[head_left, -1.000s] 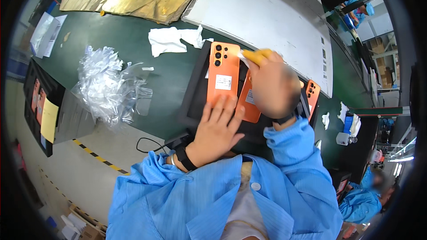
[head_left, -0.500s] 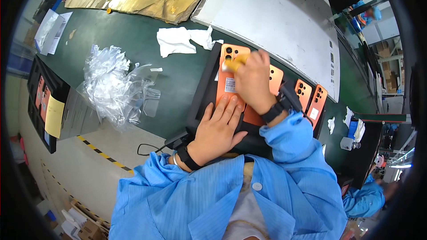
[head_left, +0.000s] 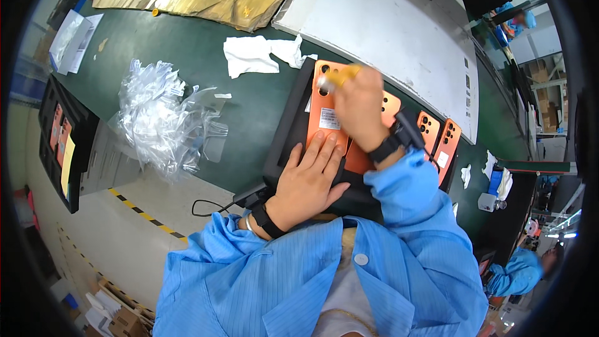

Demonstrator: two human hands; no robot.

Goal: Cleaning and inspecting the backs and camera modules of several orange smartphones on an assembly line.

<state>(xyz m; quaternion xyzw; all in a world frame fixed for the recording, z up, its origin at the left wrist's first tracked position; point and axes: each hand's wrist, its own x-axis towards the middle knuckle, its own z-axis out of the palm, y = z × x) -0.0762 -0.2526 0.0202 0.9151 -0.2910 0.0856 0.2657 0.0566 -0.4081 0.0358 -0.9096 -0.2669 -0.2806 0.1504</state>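
Observation:
My left hand point(head_left: 307, 178) lies flat, fingers stretched out, over the lower part of an orange phone point(head_left: 322, 103). The phone rests back up in a black tray point(head_left: 289, 126), with a white label on its back. Above the camera lenses, my right hand point(head_left: 360, 109) is closed on a short yellow object point(head_left: 344, 75) with a white tip. Motion blurs that object, so its kind is unclear. The white tip is at the phone's lenses. Further right in the tray lie more orange phones point(head_left: 447, 143), one partly hidden by my right hand and wrist.
Crumpled clear plastic film point(head_left: 159, 118) is heaped on the green table point(head_left: 249, 103) to the left. White cloths point(head_left: 251, 56) lie beyond the tray, near a large white board point(head_left: 380, 15). A black tray stack point(head_left: 75, 143) stands far left. Another person's blue sleeve point(head_left: 518, 271) shows at right.
The white tip in my right hand has shifted slightly up and right over the phone's lenses. My left hand stays on the phone. The whole view has moved a little.

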